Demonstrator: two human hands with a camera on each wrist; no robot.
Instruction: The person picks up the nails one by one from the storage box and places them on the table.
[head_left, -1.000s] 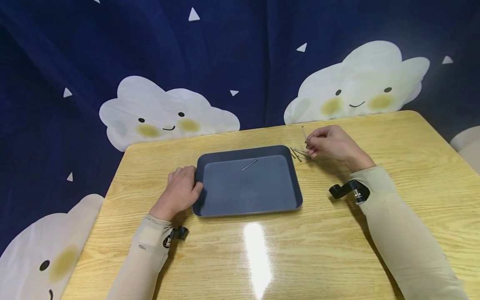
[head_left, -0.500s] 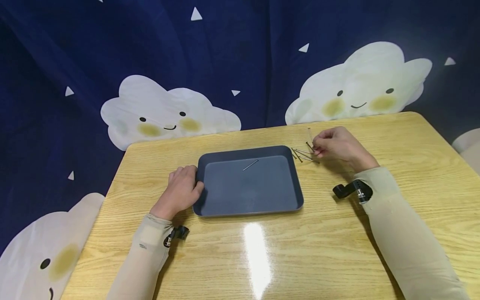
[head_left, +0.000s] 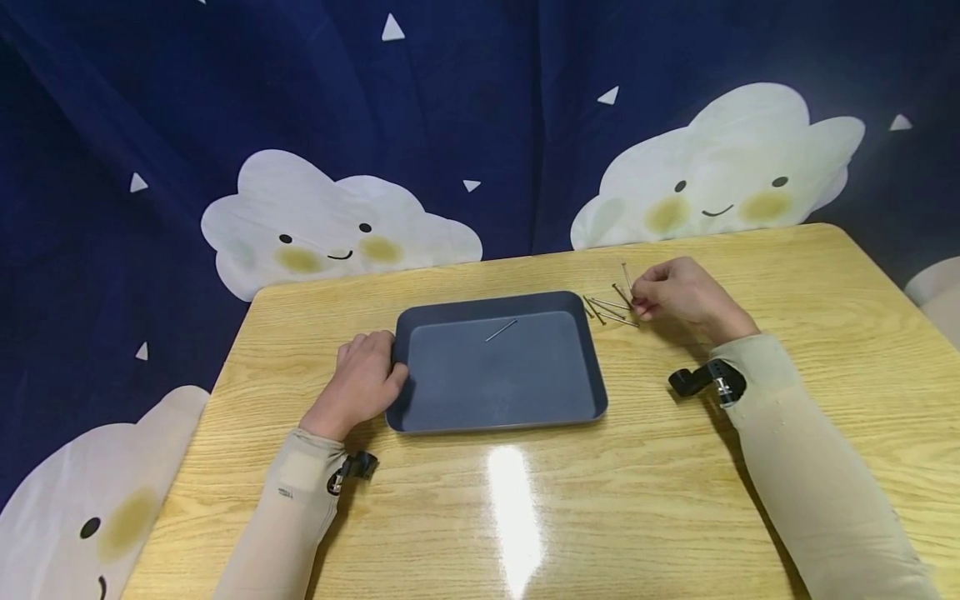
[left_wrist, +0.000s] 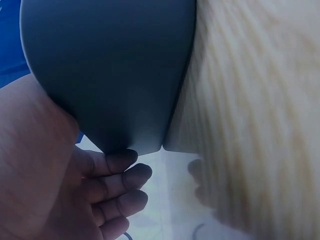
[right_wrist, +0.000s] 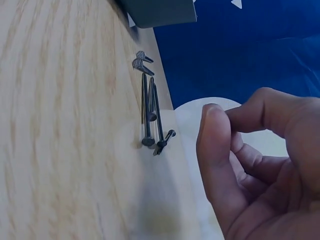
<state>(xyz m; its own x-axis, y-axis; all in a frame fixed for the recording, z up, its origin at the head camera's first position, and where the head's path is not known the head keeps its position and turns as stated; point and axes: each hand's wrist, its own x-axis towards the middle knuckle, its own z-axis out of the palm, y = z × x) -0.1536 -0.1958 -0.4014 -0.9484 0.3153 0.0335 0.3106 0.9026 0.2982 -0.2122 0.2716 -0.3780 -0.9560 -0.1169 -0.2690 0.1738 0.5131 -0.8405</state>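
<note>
A dark grey rectangular tray (head_left: 495,375) stands on the wooden table. My left hand (head_left: 362,379) grips its left side, thumb over the rim and fingers outside; the left wrist view shows the curled fingertips (left_wrist: 135,175) by the tray wall. One nail (head_left: 501,331) lies inside the tray toward the back. Right of the tray, my right hand (head_left: 682,296) pinches a nail (head_left: 626,273) between thumb and index finger, its shank sticking up past the fingertips. In the right wrist view the thumb hides that nail. Several loose nails (right_wrist: 149,110) lie crossed in a small pile beside this hand.
The table (head_left: 465,517) has rounded back corners and a bright glare in front of the tray. Behind its back edge hangs a dark blue curtain (head_left: 510,100) with white clouds. A black wrist camera (head_left: 693,381) sits low over the table under the right forearm.
My right hand has drawn slightly right, away from the pile, with the nail in its fingers; more of the pile shows. The left hand and the tray hold their places.
</note>
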